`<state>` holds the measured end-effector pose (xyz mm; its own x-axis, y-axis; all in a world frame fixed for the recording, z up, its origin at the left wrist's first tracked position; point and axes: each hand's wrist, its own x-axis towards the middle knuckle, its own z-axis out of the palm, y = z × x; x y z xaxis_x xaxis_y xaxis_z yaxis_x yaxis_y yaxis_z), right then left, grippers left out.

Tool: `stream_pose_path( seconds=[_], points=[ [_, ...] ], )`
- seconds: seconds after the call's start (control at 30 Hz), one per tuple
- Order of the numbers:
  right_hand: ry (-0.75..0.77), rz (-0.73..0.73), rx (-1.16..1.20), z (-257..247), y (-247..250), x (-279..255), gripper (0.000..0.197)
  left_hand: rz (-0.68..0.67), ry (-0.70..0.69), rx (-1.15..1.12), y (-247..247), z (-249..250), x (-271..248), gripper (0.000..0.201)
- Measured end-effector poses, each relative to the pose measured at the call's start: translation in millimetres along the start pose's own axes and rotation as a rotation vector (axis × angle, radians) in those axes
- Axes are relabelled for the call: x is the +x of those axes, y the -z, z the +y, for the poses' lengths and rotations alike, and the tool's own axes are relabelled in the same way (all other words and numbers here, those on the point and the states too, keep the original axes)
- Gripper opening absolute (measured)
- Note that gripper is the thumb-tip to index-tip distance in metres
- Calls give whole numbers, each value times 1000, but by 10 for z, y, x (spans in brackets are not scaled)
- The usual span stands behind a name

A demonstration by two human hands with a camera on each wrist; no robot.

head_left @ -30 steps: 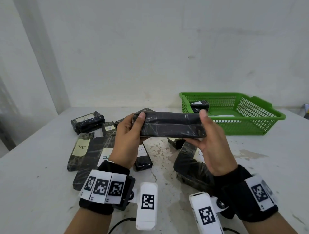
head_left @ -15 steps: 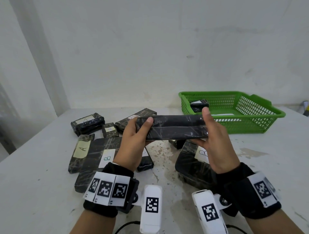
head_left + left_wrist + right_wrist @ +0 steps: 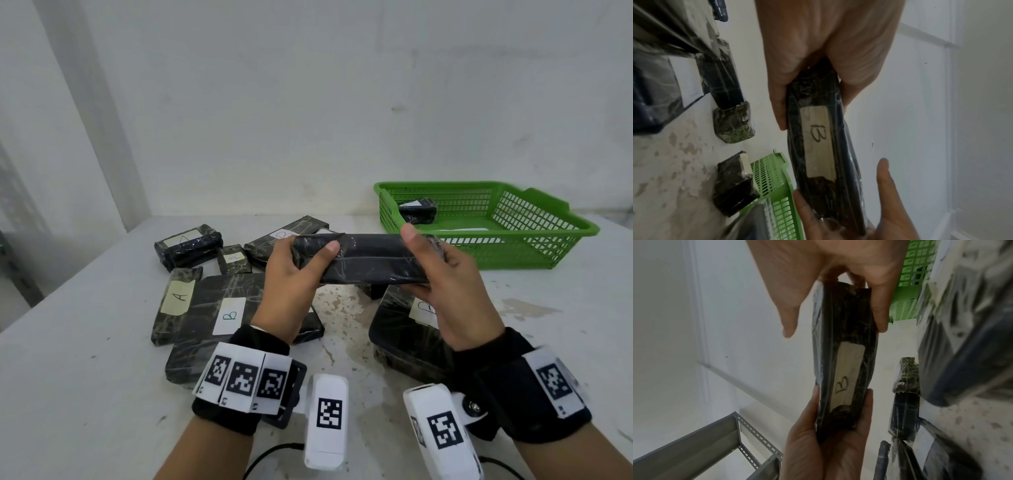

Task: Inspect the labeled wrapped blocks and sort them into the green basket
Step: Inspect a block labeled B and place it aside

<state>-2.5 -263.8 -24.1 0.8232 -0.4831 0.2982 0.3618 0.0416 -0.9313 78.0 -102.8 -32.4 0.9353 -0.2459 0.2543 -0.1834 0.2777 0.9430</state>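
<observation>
Long block [image 3: 368, 258] held above table [image 3: 85, 394], loose blocks [image 3: 186, 245] left, basket [image 3: 548, 236] behind right, one block [image 3: 418, 209] inside

The held block [image 3: 366, 259] is showing black wrap crossed by pale scratchy lines, and its label [image 3: 819, 141] is showing cream with a dark handwritten B. The basket [image 3: 534, 250] is showing bright green mesh. The flat block [image 3: 209, 329] is wearing mottled black-olive film with a white label [image 3: 229, 316] lettered B in teal. The narrow block [image 3: 174, 305] is carrying a yellowish label marked A. The table [image 3: 85, 394] is looking off-white with brownish speckled stains. The wristbands [image 3: 534, 394] are showing black, with white tags bearing black square codes.
</observation>
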Motion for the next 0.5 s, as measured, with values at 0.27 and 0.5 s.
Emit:
stream_pose_path(
  seconds=[0.27, 0.5],
  points=[
    [42, 84, -90, 45, 26, 13, 11, -24, 1, 37, -21, -52, -17, 79],
    [62, 1, -100, -33, -52, -72, 38, -22, 11, -3, -5, -13, -10, 62]
  ],
)
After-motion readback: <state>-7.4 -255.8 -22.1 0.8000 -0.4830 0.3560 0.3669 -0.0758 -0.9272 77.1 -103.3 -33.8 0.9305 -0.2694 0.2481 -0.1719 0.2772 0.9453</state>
